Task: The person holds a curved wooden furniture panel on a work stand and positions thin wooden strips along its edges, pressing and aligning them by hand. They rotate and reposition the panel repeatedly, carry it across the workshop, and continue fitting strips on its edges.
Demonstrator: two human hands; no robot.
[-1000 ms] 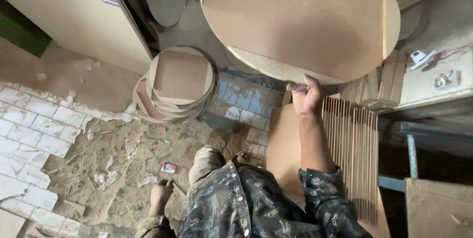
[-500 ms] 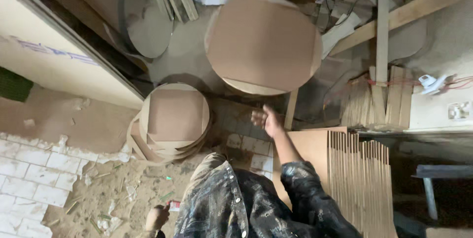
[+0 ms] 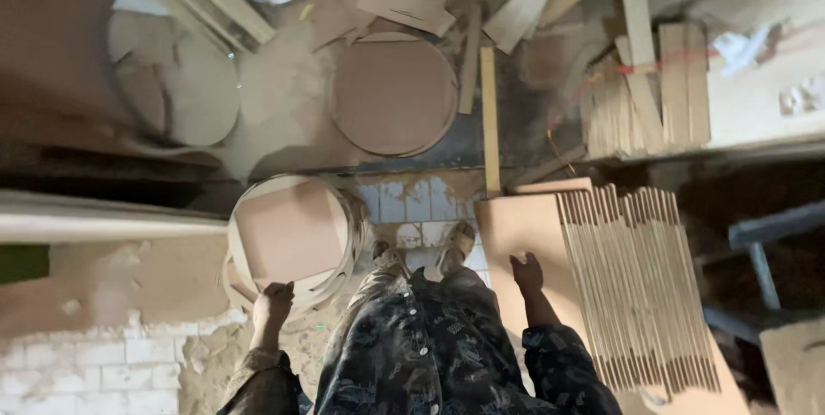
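Head camera looks down: left hand [image 3: 273, 305], fingers curled, rests at the near edge of a stack of round boards [image 3: 292, 239] on the floor; ahead lies a round board [image 3: 394, 95]; right hand [image 3: 526, 275], fingers loosely bent, hangs empty over a flat board [image 3: 521, 234] beside upright slats [image 3: 640, 286].

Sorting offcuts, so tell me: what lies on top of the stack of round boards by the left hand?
A squarish board lies on the round stack, covering most of the top disc. Anything beneath is hidden.
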